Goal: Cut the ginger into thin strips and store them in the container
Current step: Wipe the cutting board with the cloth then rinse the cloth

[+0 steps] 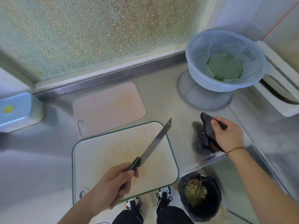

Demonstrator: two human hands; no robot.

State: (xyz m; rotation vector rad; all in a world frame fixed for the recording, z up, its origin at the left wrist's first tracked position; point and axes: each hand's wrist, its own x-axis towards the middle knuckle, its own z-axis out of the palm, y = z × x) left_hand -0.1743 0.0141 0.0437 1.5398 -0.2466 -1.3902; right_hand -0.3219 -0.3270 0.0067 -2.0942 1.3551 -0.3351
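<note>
A pink board (108, 107) is lying flat on the steel bench (161, 88), just behind a green-rimmed white board (113, 152). A blue colander (202, 75) is sitting at the back right. A black-lined bin (208, 207) of scraps is standing on the floor beside two sneakers (163, 194).

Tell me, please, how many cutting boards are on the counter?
2: a green-rimmed white board under the knife, and a pink board behind it, toward the window. None seems hidden.

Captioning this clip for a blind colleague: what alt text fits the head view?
A person's left hand grips a knife over a bare white cutting board, while the right hand holds a dark cloth on the steel counter.
</note>
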